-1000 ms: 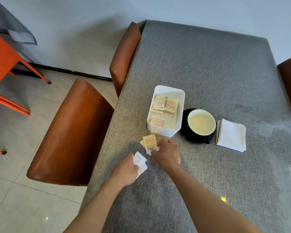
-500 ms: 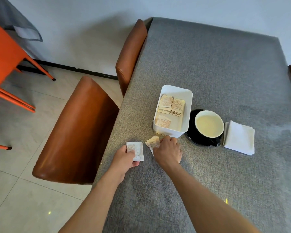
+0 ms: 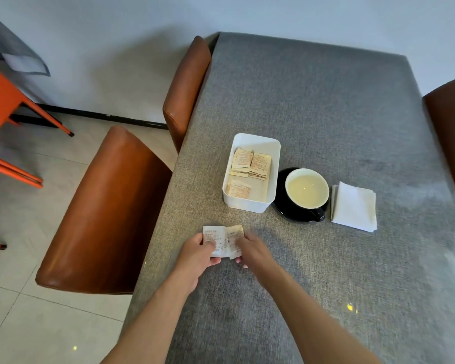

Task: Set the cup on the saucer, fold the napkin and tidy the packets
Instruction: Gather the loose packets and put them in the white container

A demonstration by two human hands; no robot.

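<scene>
Packets (image 3: 222,241) now together, upright lengthwise.

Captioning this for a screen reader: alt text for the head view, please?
Both hands, left hand and right hand, hold packets over a grey table, near a white tray, cup on saucer, and folded napkin.

From the hands (image 3: 225,249), bare grey fabric worktop (image 3: 326,106) lies open toward 3 and 6 o'clock. At 12 stands the white rectangular plastic tray (image 3: 247,204); at 1, the black cup (image 3: 307,191) and folded white napkin (image 3: 353,206).
</scene>
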